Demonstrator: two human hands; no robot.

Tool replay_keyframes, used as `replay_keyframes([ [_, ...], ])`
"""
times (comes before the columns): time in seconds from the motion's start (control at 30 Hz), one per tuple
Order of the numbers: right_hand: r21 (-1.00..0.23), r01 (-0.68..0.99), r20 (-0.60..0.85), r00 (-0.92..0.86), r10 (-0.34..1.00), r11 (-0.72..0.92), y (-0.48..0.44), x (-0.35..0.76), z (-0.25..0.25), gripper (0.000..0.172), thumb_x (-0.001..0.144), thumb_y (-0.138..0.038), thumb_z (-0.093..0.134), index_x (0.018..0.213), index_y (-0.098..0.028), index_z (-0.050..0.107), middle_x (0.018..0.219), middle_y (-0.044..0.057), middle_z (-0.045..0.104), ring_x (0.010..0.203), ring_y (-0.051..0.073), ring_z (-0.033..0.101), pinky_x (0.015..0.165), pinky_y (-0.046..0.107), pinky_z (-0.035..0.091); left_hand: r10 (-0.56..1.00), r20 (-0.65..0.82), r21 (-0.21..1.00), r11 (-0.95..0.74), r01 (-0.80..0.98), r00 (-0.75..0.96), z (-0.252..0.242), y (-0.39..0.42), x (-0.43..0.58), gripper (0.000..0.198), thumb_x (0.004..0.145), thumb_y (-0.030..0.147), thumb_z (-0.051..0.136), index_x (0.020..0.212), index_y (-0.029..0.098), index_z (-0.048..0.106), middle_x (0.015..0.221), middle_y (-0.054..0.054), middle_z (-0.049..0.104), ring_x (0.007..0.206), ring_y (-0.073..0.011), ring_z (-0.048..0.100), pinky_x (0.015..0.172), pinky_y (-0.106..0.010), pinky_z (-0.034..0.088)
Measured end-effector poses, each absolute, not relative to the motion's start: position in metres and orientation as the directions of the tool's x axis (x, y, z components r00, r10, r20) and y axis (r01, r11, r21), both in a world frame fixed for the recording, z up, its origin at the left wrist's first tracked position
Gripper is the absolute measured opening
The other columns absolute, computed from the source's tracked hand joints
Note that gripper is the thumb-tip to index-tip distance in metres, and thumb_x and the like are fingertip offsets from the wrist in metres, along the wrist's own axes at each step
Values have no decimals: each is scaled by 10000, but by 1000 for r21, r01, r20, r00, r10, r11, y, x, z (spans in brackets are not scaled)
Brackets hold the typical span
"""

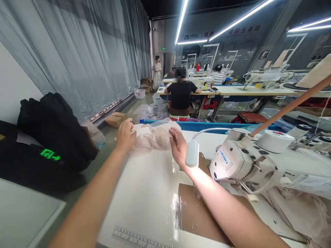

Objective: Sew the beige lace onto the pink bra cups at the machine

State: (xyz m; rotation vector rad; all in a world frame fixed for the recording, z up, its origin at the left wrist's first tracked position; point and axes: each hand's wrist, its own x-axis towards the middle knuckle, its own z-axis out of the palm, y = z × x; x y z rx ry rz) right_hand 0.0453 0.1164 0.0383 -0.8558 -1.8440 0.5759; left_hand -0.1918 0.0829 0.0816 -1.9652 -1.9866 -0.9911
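Both my arms reach out over a white work table [147,193]. My left hand [126,135] is closed on the left end of a bundle of pale pink lace fabric [152,137] at the table's far edge. Gripping the bundle's right end is my right hand [178,144], its fingers curled into the cloth. The fabric lies bunched between the two hands, partly under a clear plastic cover.
A white Juki sewing machine [240,162] with a gooseneck lamp [192,153] stands at my right. More pale fabric [300,206] lies under it. Black bags [51,131] sit at the left. A person in black [181,94] sits at another table ahead; a person [156,72] stands by the curtain.
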Motion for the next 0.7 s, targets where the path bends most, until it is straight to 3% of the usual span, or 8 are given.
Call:
replay_keyframes([
  [0.07,-658,395,529,-362,768,640,131,39,29,408,921,-250,313,1283,-152,471,1431,145,389,1354,264,325,1114,432,269,861,501,320,-83,944,-94,62,95,-193,93,829,112,467,891,180,475,1437,-100,372,1363,-251,267,1116,-394,225],
  [0.13,-647,434,458,-437,774,627,135,41,16,370,887,-191,354,1202,-155,543,1345,149,489,1289,298,414,1070,461,326,911,406,322,-65,945,-76,36,103,-190,86,797,146,531,876,175,513,1388,-119,450,1351,-284,305,1095,-420,266],
  [0.2,-636,453,401,-497,769,624,127,49,4,343,860,-155,389,1147,-166,576,1250,140,566,1198,299,499,1018,473,376,950,306,332,-55,942,-53,11,105,-186,225,759,230,607,968,175,545,1345,-123,506,1304,-296,389,1058,-420,328],
  [0.33,-611,439,328,-617,715,659,83,85,5,295,849,-139,395,1052,-198,600,1077,97,644,999,229,592,888,371,465,980,199,349,-48,936,-24,-12,104,-184,602,752,418,630,1275,174,457,1476,-135,360,1374,-302,300,1113,-427,263],
  [0.47,-557,523,176,-685,707,645,28,144,20,381,778,-73,368,1031,-245,596,944,50,660,834,207,618,732,325,493,985,173,356,-70,932,8,-5,103,-185,697,772,463,599,1349,119,412,1497,-171,307,1397,-316,255,1142,-436,213],
  [0.57,-468,708,75,-565,822,529,-8,208,19,358,738,-91,400,946,-285,618,872,36,665,748,210,626,652,326,487,983,182,365,-79,928,12,4,94,-181,670,811,454,550,1357,96,403,1496,-193,296,1399,-316,253,1144,-445,212],
  [0.63,-407,817,135,-390,911,410,-26,257,9,298,769,-182,448,979,-310,617,961,67,687,731,239,646,649,372,493,983,185,376,-88,922,19,8,82,-175,623,837,441,517,1355,112,410,1488,-184,317,1393,-313,270,1129,-449,249],
  [0.7,-349,897,274,-178,945,270,-41,305,-3,208,811,-309,471,961,-315,615,1021,127,683,881,305,646,739,435,483,986,163,393,-107,913,45,11,66,-167,580,844,444,510,1328,132,450,1454,-167,385,1362,-313,332,1098,-442,312],
])
